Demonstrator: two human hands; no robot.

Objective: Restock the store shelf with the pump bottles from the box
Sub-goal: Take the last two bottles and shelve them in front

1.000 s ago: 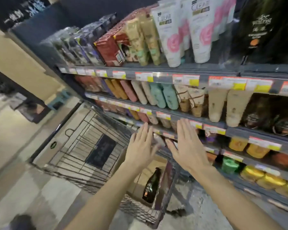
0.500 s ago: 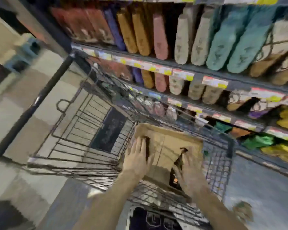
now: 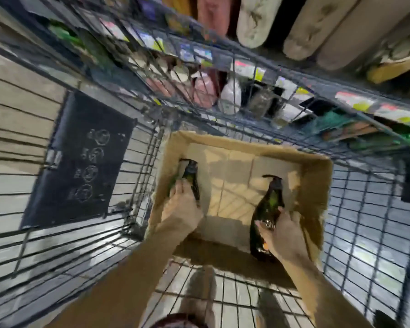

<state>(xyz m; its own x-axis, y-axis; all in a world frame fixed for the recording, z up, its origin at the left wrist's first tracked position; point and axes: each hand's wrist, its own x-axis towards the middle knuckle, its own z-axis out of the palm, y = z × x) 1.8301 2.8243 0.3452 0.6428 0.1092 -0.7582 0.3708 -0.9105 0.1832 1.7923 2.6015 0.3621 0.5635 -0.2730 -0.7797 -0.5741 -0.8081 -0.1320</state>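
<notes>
An open cardboard box (image 3: 315, 176) sits in a wire shopping cart (image 3: 365, 233). Two dark pump bottles lie inside it. My left hand (image 3: 182, 209) is closed around the left pump bottle (image 3: 191, 178) by the box's left wall. My right hand (image 3: 282, 235) grips the lower body of the right pump bottle (image 3: 270, 202), whose black pump head points away from me. The store shelf (image 3: 246, 67) runs along the far side of the cart, packed with tubes and bottles.
The cart's wire walls surround the box. A dark placard (image 3: 81, 166) hangs on the cart's fold-out flap at left. Price tags line the shelf edges (image 3: 355, 102). Tiled floor shows through the cart mesh, and my feet (image 3: 199, 294) show below.
My view has dropped from the shelf down into the cart. Both hands went from spread open in the air, to the box rim, to inside the box, each closing on a bottle.
</notes>
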